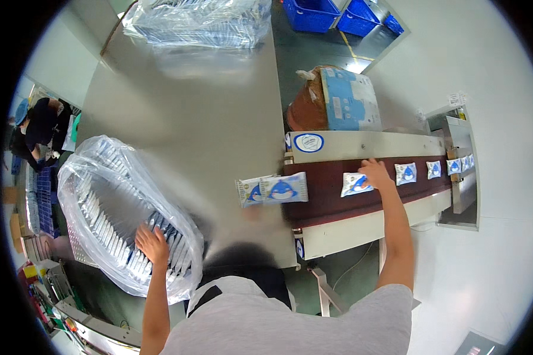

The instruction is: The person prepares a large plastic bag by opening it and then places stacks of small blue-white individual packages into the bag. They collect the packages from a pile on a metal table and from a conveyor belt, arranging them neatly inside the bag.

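My right hand (375, 174) reaches over the dark red conveyor belt (326, 208), fingers bent round the right end of a white-and-blue packet (353, 184). That packet lies flat on the belt. More pillow-shaped packets (405, 174) follow in a row behind it. Two overlapping packets (283, 188) rest where the belt's end meets the metal table. At the left, my left hand (152, 244) is inside a large clear plastic bag (186, 236), fingers stretched out and resting against packets (177, 242) standing on edge in tight rows. Its fingertips partly cover the packets beneath.
The steel table (207, 112) carries another clear bag of packets (201, 26) at its far end. Beyond the conveyor stands a blue-and-white sack (350, 100). Blue crates (311, 15) sit on the floor farther off. A person in dark clothes (44, 127) is at the far left.
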Tool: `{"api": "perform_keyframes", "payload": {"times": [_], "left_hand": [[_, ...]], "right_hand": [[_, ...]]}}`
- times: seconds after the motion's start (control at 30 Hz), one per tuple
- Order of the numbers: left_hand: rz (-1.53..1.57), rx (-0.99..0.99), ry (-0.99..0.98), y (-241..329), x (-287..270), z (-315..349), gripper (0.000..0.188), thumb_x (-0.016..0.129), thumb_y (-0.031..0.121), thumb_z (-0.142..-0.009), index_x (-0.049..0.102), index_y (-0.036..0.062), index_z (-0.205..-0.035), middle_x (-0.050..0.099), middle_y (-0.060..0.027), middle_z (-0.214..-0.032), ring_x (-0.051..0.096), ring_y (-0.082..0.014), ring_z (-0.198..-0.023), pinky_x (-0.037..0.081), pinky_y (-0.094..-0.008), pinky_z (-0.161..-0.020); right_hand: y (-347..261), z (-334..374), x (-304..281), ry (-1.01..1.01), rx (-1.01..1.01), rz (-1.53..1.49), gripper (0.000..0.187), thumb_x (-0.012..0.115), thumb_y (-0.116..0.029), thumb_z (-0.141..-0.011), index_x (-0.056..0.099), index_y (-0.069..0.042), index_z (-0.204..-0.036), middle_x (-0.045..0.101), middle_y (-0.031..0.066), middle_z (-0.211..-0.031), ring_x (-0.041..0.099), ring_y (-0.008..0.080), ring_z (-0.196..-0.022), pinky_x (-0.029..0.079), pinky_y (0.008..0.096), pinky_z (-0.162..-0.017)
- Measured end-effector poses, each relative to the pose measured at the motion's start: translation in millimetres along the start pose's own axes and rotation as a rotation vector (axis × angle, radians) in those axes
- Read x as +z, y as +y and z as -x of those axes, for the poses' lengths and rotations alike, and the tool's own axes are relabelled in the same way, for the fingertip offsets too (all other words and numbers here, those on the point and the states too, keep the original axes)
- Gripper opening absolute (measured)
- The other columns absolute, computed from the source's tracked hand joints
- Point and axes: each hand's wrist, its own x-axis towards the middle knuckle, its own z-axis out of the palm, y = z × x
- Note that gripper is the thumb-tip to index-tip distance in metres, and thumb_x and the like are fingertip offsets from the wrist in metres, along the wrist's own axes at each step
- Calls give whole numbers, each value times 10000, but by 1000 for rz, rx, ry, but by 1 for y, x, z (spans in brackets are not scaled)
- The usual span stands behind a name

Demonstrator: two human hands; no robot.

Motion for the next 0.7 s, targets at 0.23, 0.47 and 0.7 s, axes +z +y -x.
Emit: {"api": "perform_keyframes", "payload": {"times": [0.23, 0.47, 0.7], "left_hand": [[13, -7, -39, 10, -4, -3, 564, 350, 407, -955, 395, -50, -1282, 471, -244, -1237, 423, -385, -1159, 279, -478, -1012], [39, -1, -53, 9, 1, -4, 578, 391, 389, -942, 400, -78, -1282, 471, -270, -1241, 414, -409, -1164, 266, -496, -1019], [6, -21, -34, 2, -3, -2, 559, 427, 370, -914, 392, -29, -1304, 474, -223, -1253, 429, -387, -1161, 292, -500, -995]], "right_hand": [[59, 11, -24, -52, 77, 40, 367, 775, -307, -627, 696, -159, -954, 597, 4, -1101, 517, 235, -1109, 435, 461, -871], [119, 20, 29, -80, 105, 75, 444, 824, -190, -565, 661, -109, -970, 588, 25, -1085, 554, 280, -1038, 483, 415, -873], [37, -11, 21, -225, 51, 72, 919, 884, -336, -392, 497, -126, -1199, 528, 80, -1166, 477, 286, -1158, 395, 550, -921]]}}
